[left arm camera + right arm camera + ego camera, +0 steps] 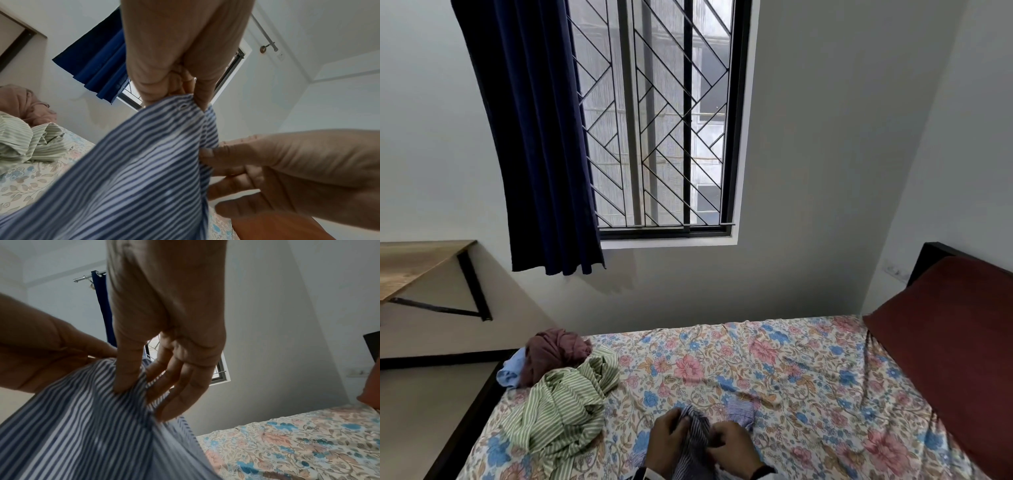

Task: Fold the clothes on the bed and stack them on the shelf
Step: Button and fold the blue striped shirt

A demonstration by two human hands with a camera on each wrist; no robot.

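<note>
Head view: at six o'clock on the bed [774, 377], the left hand [666, 442] and right hand [732, 447] sit close together, both gripping a bunched blue-striped shirt [697, 435]. I judge this the opening step, finding an edge before folding; next the hands must part to spread the cloth flat. At nine o'clock lie a green-striped garment [565, 407], a maroon garment [554, 353] and a light blue one [512, 371], unfolded. A wooden shelf [410, 267] hangs on the wall beyond.

Left wrist view: the left hand [174, 68] points downward, thumb and fingers pinching the shirt [123, 170] by a buttonhole.

Right wrist view: the right hand [160, 337] hangs downward, thumb pressed against the fingers, cloth [82, 426] nipped between them.
</note>
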